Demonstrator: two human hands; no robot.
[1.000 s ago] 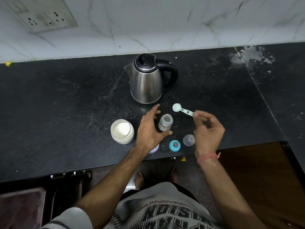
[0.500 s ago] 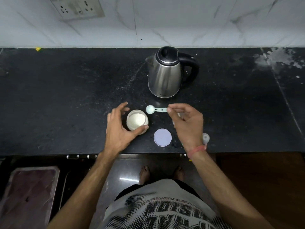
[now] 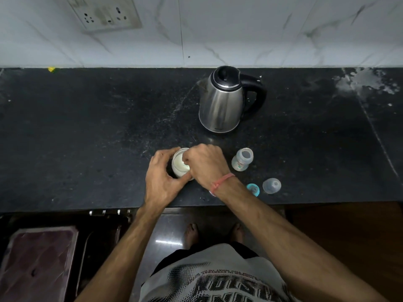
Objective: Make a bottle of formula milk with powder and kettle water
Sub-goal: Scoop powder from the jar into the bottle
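I've got my left hand wrapped round the powder jar on the bench, right hand grip pinched over its mouth, scoop hidden. Open bottle stands just right; a heaped or jerky lift could spill powder between them.

The scene is dim and evenly lit from above, with the white tiled wall behind the kettle the brightest area and the black counter around it swallowing most detail. Soft streaks of reflection run down the kettle's steel side, and a small glare patch shines on the floor below it. Wide-angle distortion bows the counter edges far from the kettle, and the corners darken.
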